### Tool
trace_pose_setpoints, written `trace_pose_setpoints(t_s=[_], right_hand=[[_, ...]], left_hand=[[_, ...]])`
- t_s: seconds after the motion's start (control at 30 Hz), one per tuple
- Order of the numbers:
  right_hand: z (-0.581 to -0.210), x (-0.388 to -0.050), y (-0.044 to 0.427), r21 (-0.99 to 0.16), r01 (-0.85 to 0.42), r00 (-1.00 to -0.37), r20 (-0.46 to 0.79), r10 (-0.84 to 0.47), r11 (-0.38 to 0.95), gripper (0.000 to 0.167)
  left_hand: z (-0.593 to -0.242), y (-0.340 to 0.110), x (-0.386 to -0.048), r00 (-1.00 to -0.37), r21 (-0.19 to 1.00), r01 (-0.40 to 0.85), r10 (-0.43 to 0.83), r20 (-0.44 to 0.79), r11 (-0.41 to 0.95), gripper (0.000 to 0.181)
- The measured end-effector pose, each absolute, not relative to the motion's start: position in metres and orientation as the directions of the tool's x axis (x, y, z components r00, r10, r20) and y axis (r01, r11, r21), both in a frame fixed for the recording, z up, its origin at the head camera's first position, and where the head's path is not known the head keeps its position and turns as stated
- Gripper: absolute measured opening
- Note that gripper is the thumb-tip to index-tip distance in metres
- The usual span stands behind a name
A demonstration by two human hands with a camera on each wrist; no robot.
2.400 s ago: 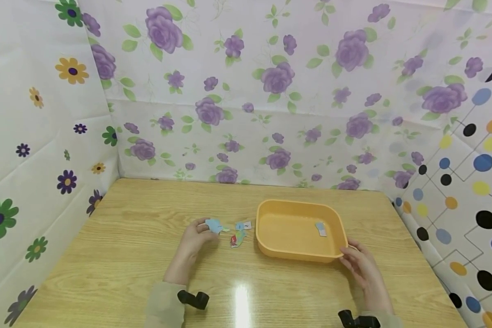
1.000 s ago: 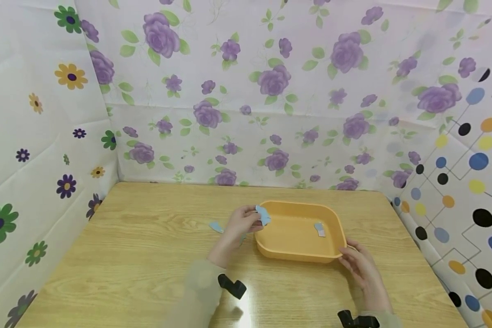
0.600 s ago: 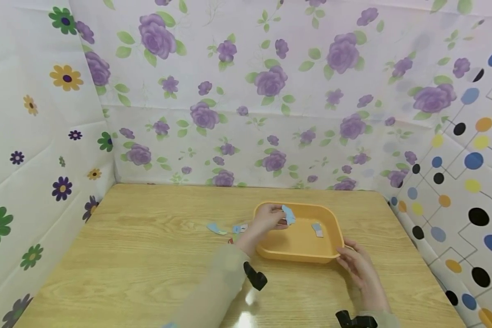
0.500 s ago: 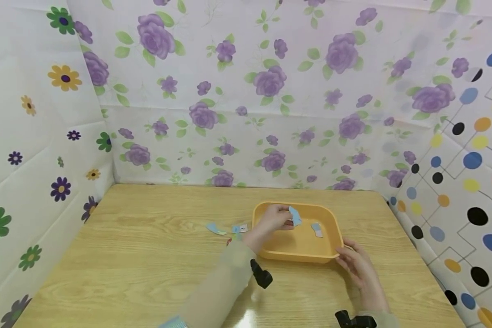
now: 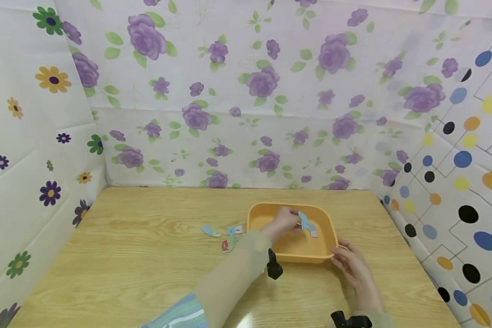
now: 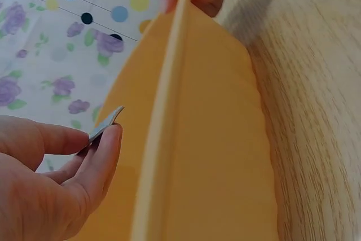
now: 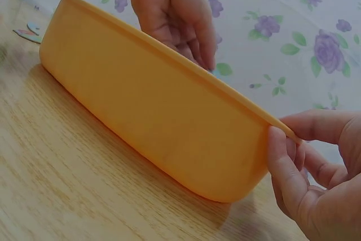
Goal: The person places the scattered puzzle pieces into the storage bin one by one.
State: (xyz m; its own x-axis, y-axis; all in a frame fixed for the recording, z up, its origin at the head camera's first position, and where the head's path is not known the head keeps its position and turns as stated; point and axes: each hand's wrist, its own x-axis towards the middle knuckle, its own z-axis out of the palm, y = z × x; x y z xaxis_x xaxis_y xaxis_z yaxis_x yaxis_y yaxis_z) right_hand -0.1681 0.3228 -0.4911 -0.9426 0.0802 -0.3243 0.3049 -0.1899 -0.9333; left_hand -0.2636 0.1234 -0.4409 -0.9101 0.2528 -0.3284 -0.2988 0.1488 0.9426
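Your left hand (image 5: 286,220) is over the shallow, round-cornered orange plastic tray (image 5: 289,258), thumb and fingers nearly together, pinching a flat, irregular light-blue piece (image 5: 303,219). In the head view it's just beside a small flat blue-and-white piece (image 5: 313,233) on the tray floor; can't tell if touching. Your right hand (image 5: 354,265) pinches the tray's near right corner, apart from that held piece. More flat coloured pieces (image 5: 210,231) lie left of the tray on the wood-grain table (image 5: 139,273).
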Motion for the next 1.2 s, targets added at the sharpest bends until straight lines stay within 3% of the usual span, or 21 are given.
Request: trace_pose_setpoints(t_s=[0.27, 0.4, 0.8, 0.9, 1.0, 1.13, 1.2], right_hand=[[-0.492, -0.168, 0.32, -0.936, 0.301, -0.944, -0.32, 0.079, -0.185, 0.048], [-0.493, -0.168, 0.319, -0.935, 0.298, -0.945, -0.317, 0.076, -0.19, 0.046], [-0.494, -0.164, 0.318, -0.94, 0.284, -0.95, -0.303, 0.079, -0.188, 0.042], [-0.494, -0.164, 0.318, -0.94, 0.281, -0.95, -0.301, 0.08, -0.193, 0.04], [-0.493, -0.164, 0.319, -0.938, 0.28, -0.949, -0.303, 0.089, -0.204, 0.036], [-0.491, -0.165, 0.321, -0.936, 0.281, -0.948, -0.304, 0.089, -0.211, 0.033], [-0.49, -0.165, 0.322, -0.935, 0.285, -0.947, -0.308, 0.086, -0.21, 0.034]], left_hand=[[-0.453, 0.126, -0.266, -0.915, 0.934, -0.295, 0.222, -0.337, 0.201, 0.035], [-0.46, 0.127, -0.269, -0.908, 0.918, -0.293, 0.222, -0.354, 0.267, 0.025], [-0.479, 0.133, -0.277, -0.915, 0.847, -0.271, 0.15, -0.374, 0.458, 0.034], [-0.478, 0.134, -0.277, -0.92, 0.834, -0.254, 0.142, -0.364, 0.49, 0.029], [-0.475, 0.135, -0.276, -0.924, 0.826, -0.231, 0.15, -0.352, 0.514, 0.012], [-0.471, 0.136, -0.276, -0.923, 0.829, -0.196, 0.187, -0.336, 0.524, 0.038], [-0.468, 0.136, -0.275, -0.922, 0.829, -0.174, 0.208, -0.327, 0.532, 0.033]])
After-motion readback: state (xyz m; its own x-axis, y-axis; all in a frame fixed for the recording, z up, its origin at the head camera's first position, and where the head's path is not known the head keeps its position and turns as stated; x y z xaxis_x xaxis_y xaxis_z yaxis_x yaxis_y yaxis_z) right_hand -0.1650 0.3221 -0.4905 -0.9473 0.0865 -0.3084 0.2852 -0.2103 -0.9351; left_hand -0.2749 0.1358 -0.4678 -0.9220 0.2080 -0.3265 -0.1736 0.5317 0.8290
